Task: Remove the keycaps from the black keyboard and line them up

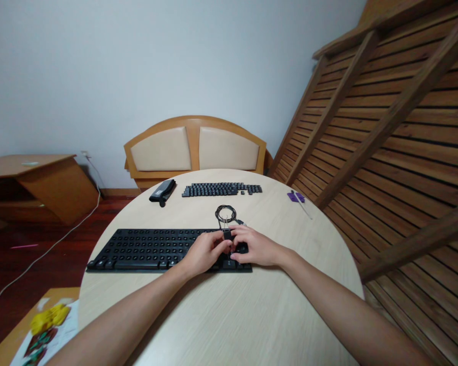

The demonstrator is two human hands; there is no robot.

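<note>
A black keyboard [148, 249] with most keycaps off lies in front of me, a few keycaps still along its bottom row. Over its right end, my left hand [204, 252] is closed with thumb and finger around what looks like a wire keycap puller [225, 222], whose thin metal wires point up. A small black keycap [228, 234] sits at the wires between my hands. My right hand [257, 246] pinches at this keycap from the right. Fingers partly hide both small things. Behind the hands lies the keyboard's coiled black cable [216, 216].
Loose keycaps [211, 189] are laid out in keyboard order farther back on the round table [252, 315]. A folded black pouch [163, 191] lies left of them. To the right are a purple item [295, 196] and a thin metal rod [303, 207]. Wooden slats [389, 127] lean at right.
</note>
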